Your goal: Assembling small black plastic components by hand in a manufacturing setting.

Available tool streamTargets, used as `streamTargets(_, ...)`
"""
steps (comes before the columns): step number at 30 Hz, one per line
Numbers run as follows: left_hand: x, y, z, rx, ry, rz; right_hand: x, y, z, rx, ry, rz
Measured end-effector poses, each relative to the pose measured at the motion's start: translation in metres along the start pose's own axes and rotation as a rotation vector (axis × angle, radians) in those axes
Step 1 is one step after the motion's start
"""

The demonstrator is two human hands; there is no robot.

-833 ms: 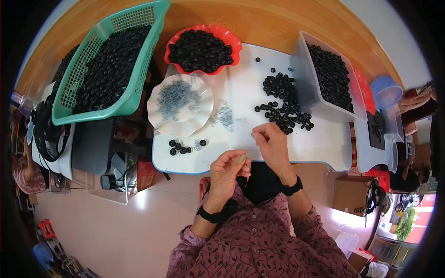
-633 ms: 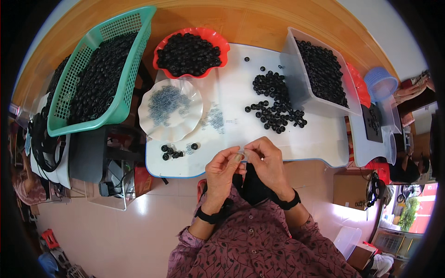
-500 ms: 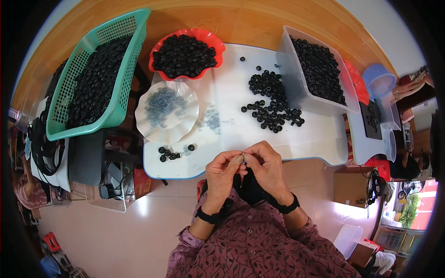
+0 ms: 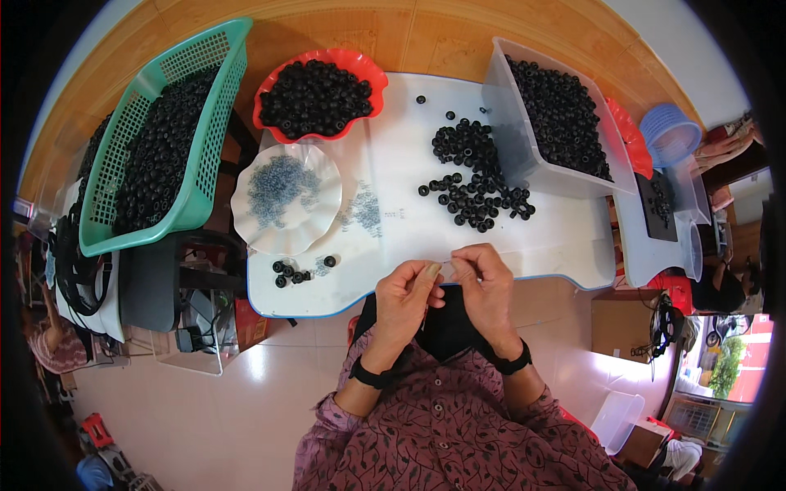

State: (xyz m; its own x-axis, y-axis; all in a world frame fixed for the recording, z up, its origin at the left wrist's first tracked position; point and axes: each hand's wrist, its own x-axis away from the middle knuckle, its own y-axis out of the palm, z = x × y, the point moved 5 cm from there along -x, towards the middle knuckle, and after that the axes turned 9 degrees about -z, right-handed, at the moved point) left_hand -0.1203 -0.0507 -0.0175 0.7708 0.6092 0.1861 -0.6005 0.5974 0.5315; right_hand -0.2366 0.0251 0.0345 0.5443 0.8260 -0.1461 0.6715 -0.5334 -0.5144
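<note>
My left hand (image 4: 407, 299) and my right hand (image 4: 485, 288) are in front of the table's near edge, thumbs and fingertips pinched. A tiny pale piece (image 4: 447, 267) shows between the fingertips, too small to name. Just beyond my left hand, a small group of black ring-shaped parts (image 4: 282, 272) lies at the table's near left, beside a few tiny clear bits. Behind them a white scalloped plate (image 4: 247, 219) holds a heap of tiny translucent grey pieces (image 4: 278, 186). More such pieces (image 4: 364, 213) are scattered right of it. Loose black parts (image 4: 467, 143) cover the table's right half.
A red scalloped bowl (image 4: 378, 80) full of black parts stands at the back. Left is a green mesh basket (image 4: 164, 227), at the right a clear plastic bin (image 4: 565, 176), both filled with black parts. A cardboard box (image 4: 622, 327) stands on the floor to the right.
My hands have drawn slightly apart, leaving a gap between the fingertips with the tiny pale piece in it. The view has shifted a little.
</note>
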Motion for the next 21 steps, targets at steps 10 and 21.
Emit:
streamTargets(10, -0.01, -0.002, 0.003, -0.136, 0.069, 0.08, -0.033, -0.012, 0.016, 0.124, -0.059, 0.071)
streamTargets(21, -0.031, 0.013, 0.029, -0.907, 0.427, 0.196, -0.033, -0.008, 0.025, -0.026, 0.033, 0.025)
